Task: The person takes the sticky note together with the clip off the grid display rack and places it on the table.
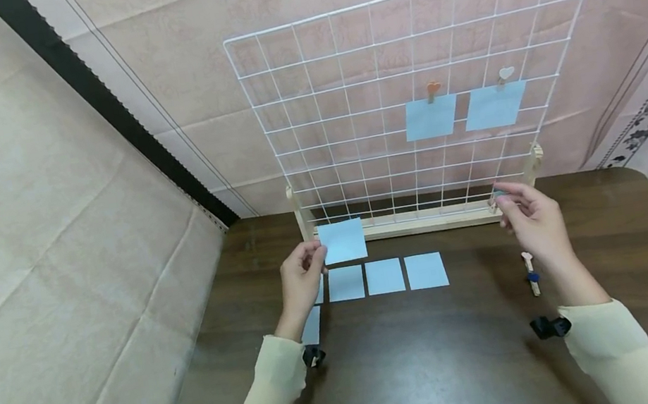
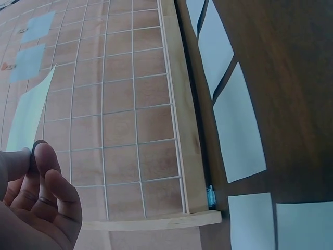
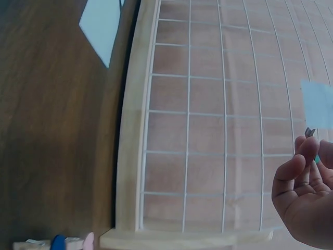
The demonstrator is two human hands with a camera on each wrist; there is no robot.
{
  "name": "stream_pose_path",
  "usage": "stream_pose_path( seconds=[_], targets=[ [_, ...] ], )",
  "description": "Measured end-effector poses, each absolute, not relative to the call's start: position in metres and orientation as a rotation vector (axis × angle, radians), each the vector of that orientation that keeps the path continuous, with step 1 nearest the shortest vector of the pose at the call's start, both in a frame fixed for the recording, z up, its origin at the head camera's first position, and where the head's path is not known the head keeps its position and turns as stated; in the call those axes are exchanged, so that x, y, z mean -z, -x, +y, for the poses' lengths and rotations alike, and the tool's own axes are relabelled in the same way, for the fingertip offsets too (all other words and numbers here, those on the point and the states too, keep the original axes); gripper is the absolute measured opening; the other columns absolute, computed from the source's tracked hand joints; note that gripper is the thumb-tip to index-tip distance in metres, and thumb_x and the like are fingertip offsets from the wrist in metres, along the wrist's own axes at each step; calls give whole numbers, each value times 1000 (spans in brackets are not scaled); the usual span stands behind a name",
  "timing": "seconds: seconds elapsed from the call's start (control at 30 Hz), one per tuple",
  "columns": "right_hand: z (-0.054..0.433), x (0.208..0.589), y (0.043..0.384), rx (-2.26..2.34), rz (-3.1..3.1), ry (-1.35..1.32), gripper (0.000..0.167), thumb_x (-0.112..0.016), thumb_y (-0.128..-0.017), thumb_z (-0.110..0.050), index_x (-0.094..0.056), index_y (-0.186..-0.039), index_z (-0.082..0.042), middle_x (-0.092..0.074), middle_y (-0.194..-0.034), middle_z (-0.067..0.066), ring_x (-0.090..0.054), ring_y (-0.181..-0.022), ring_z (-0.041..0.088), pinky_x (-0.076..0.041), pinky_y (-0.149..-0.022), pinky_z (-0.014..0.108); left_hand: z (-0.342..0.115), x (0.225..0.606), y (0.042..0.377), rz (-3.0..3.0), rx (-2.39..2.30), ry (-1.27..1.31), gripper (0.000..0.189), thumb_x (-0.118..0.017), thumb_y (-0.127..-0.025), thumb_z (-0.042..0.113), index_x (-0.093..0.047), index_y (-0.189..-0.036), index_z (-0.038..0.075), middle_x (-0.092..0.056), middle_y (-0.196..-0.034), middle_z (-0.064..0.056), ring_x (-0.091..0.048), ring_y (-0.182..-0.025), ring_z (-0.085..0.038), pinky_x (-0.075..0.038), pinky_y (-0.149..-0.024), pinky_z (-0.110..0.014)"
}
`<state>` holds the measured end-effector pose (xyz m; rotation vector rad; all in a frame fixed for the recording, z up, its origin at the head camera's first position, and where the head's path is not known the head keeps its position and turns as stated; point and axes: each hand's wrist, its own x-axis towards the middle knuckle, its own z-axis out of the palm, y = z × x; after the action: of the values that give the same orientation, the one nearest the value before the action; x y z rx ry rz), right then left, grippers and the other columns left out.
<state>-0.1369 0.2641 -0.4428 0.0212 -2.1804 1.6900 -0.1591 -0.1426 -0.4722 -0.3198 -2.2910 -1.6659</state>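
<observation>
My left hand (image 1: 301,281) pinches a light-blue square paper (image 1: 342,241) by its edge between thumb and fingers, raised in front of the grid's left part. In the left wrist view this paper (image 2: 30,112) stands up from the fingertips, slightly bent. My right hand (image 1: 534,220), near the grid's lower right corner, pinches a small clip (image 3: 310,133); its end pokes out above the fingertips, and a bit of green shows between the fingers. Two blue papers hang on the grid, one (image 1: 431,117) under an orange clip (image 1: 434,90), the other (image 1: 496,106) under a white heart clip (image 1: 505,73).
The white wire grid stands upright in a wooden base (image 1: 418,224) at the table's back. Several blue papers (image 1: 384,277) lie in a row before it, some partly behind my left hand. Small wooden clips (image 1: 532,276) with blue and pink tops lie beside my right forearm.
</observation>
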Motion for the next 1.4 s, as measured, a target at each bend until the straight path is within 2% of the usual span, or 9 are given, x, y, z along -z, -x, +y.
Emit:
stream_pose_path(
  seconds=[0.2, 0.37, 0.63, 0.73, 0.9, 0.97, 1.07, 1.27, 1.4],
  targets=[
    [273, 453, 126, -1696, -2199, 27, 28, -59, -108, -10, -67, -135, -9, -71, -96, -19, -63, -66, 4, -52, -57, 16, -144, 477, 154, -2298, 1674, 304, 15, -69, -104, 13, -75, -111, 0, -69, -81, -20, -65, -66, -31, -46, -59, -22],
    [281, 461, 119, -1695, -2229, 36, 29, -58, -109, -11, -67, -137, -9, -70, -93, -16, -61, -66, 5, -51, -55, 17, -147, 483, 147, -2316, 1677, 271, 14, -70, -104, 13, -76, -108, 2, -69, -81, -24, -63, -63, -13, -44, -57, -21],
    [298, 473, 110, -1550, -2358, -79, 31, -57, -109, -7, -61, -135, 11, -68, -92, -18, -63, -66, 7, -54, -58, 18, -156, 494, 134, -2334, 1695, 214, 14, -71, -103, 14, -77, -107, 2, -70, -84, -23, -64, -63, -10, -50, -55, -22],
    [305, 476, 107, -1502, -2432, -106, 31, -56, -110, -8, -61, -134, 12, -68, -91, -16, -64, -68, 5, -53, -58, 19, -158, 496, 131, -2341, 1680, 188, 13, -71, -103, 15, -77, -106, 3, -69, -82, -22, -65, -63, -17, -51, -56, -23],
    [313, 483, 100, -1472, -2554, -125, 30, -56, -111, -12, -62, -132, 9, -67, -80, -7, -62, -66, 6, -50, -53, 23, -161, 501, 125, -2365, 1676, 172, 14, -71, -103, 13, -77, -106, 1, -69, -81, -24, -66, -71, -46, -51, -58, -22],
    [314, 487, 96, -1464, -2588, -141, 30, -56, -111, -12, -62, -132, 8, -66, -78, -5, -62, -66, 9, -50, -52, 25, -161, 503, 122, -2382, 1679, 166, 14, -71, -103, 13, -77, -107, 0, -68, -82, -26, -65, -73, -50, -51, -59, -22],
    [318, 493, 91, -1435, -2617, -150, 29, -55, -111, -12, -64, -132, 6, -66, -79, -1, -61, -66, 11, -51, -52, 27, -163, 506, 119, -2399, 1681, 151, 13, -71, -103, 12, -77, -108, 1, -69, -83, -23, -66, -72, -48, -50, -58, -22],
    [326, 502, 83, -1387, -2691, -76, 30, -56, -111, -14, -65, -131, 6, -72, -90, 8, -63, -69, 11, -53, -54, 29, -168, 512, 112, -2430, 1672, 110, 11, -73, -101, 9, -78, -107, 1, -70, -78, -10, -67, -66, -35, -49, -56, -22],
    [332, 506, 78, -1387, -2741, -39, 32, -56, -111, -17, -65, -130, 6, -72, -89, 11, -64, -69, 12, -51, -53, 30, -169, 515, 110, -2438, 1700, 87, 14, -73, -101, 11, -77, -109, 0, -70, -79, -10, -66, -66, -32, -49, -56, -22]
  ],
)
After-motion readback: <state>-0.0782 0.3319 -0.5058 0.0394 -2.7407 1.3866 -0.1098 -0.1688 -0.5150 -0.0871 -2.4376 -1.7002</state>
